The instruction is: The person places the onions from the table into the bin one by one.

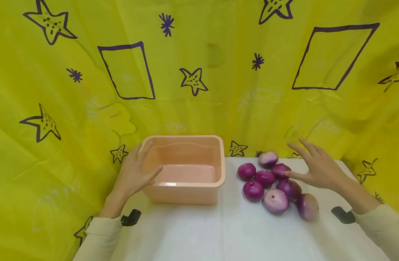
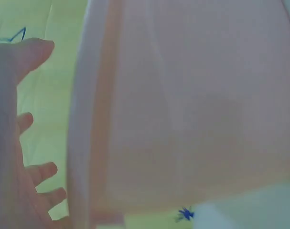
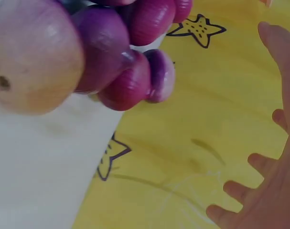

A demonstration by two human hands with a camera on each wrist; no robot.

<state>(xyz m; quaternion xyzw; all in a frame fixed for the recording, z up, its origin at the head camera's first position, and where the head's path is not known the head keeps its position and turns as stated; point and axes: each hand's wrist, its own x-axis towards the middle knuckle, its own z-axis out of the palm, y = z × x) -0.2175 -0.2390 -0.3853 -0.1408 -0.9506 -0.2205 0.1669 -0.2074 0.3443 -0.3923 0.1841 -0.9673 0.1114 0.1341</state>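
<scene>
Eight onions (image 1: 264, 178) lie right of the tub (image 1: 181, 195), none inside; work looks hardly begun. Both hands are empty, fingers spread: left hand (image 1: 132, 175) at the tub's left side, right hand (image 1: 320, 170) to its right, by the onions.

Yellow draped curtain (image 1: 219, 112), star-printed in purple, hung beyond the grip; white flat-topped table (image 1: 189, 232), placed beneath it.

Place: a draped booth — room type unclear
Yellow sheeting (image 1: 215, 116): star-printed, round three sides
White table (image 1: 186, 235): against the sheeting
</scene>
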